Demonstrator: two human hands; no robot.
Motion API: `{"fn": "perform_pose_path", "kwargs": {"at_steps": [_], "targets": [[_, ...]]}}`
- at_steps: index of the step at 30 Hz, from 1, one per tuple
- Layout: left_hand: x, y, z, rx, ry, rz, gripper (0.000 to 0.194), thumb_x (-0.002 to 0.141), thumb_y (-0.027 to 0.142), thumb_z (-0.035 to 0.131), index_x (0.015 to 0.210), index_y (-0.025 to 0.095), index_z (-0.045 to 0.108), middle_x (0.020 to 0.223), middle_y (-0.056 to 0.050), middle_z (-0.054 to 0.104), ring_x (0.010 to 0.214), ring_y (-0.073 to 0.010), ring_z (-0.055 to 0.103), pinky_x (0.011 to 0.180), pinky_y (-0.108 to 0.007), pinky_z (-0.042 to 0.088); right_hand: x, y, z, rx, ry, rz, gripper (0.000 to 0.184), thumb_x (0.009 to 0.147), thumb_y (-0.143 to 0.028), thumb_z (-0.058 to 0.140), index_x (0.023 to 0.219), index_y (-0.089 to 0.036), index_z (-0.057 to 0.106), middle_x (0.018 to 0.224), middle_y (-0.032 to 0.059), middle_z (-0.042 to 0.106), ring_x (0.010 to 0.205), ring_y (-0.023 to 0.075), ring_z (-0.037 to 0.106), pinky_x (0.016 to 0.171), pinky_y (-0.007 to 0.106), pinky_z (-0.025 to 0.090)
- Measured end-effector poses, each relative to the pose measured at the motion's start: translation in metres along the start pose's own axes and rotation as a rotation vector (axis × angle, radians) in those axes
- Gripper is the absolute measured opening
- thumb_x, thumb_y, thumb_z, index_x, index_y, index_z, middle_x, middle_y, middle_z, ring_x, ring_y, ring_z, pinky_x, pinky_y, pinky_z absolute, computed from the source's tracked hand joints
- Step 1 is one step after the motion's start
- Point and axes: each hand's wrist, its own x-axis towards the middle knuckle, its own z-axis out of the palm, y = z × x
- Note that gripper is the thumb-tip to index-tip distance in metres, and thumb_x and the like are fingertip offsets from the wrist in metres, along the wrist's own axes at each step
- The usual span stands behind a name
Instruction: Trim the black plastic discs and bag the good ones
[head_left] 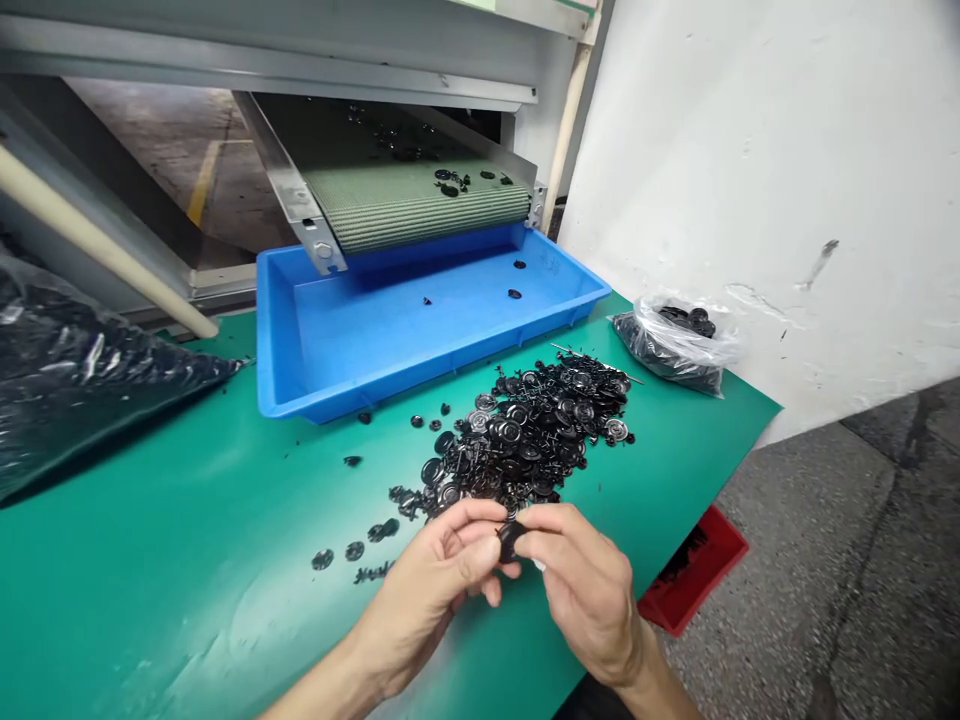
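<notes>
Both hands meet over the near edge of a green table (150,560). My left hand (439,580) and my right hand (581,580) pinch one small black round plastic part (511,541) between their fingertips. Just beyond them lies a heap of black round plastic parts (529,430) still joined to thin runners. A few loose discs (352,550) lie to the left of my left hand.
A blue tray (300,340) sits under the end of a green conveyor belt (405,205) carrying a few black parts. A black plastic bag (75,370) lies at the left, a clear bag of parts (679,340) at the right. A red bin (694,570) stands on the floor.
</notes>
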Motion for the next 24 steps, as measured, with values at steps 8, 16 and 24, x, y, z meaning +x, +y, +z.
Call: {"fn": "perform_pose_path", "kwargs": {"at_steps": [8,16,24], "targets": [[-0.02,-0.01,-0.014,0.619,0.213,0.217,0.014,0.089,0.025,0.059,0.102,0.025,0.052,0.092,0.0,0.066,0.073,-0.0154,0.053,0.065,-0.029,0.043,-0.006,-0.012,0.016,0.104,-0.255,0.314,0.034,0.082,0.0,0.043,0.103,-0.019,0.062,0.106,0.0076,0.065,0.099,0.0187,0.062,0.086,0.031,0.055],[-0.042,-0.008,-0.023,0.503,0.224,0.18,0.013,0.091,0.038,0.054,0.093,0.025,0.057,0.085,0.001,0.062,0.078,-0.0168,0.054,0.069,-0.027,0.044,-0.012,-0.025,0.053,0.436,-0.061,0.647,0.025,0.085,-0.013,0.05,0.102,-0.02,0.067,0.083,0.0005,0.055,0.059,0.0094,0.06,0.049,0.019,0.055],[-0.06,-0.013,-0.041,0.838,0.128,0.211,0.021,0.099,0.039,0.04,0.085,0.027,0.051,0.062,0.005,0.049,0.055,-0.0146,0.046,0.056,-0.027,0.036,-0.025,-0.039,0.048,0.025,-0.276,0.299,0.032,0.082,-0.005,0.043,0.101,-0.019,0.065,0.089,0.0066,0.063,0.075,0.0168,0.063,0.067,0.027,0.056]]}}
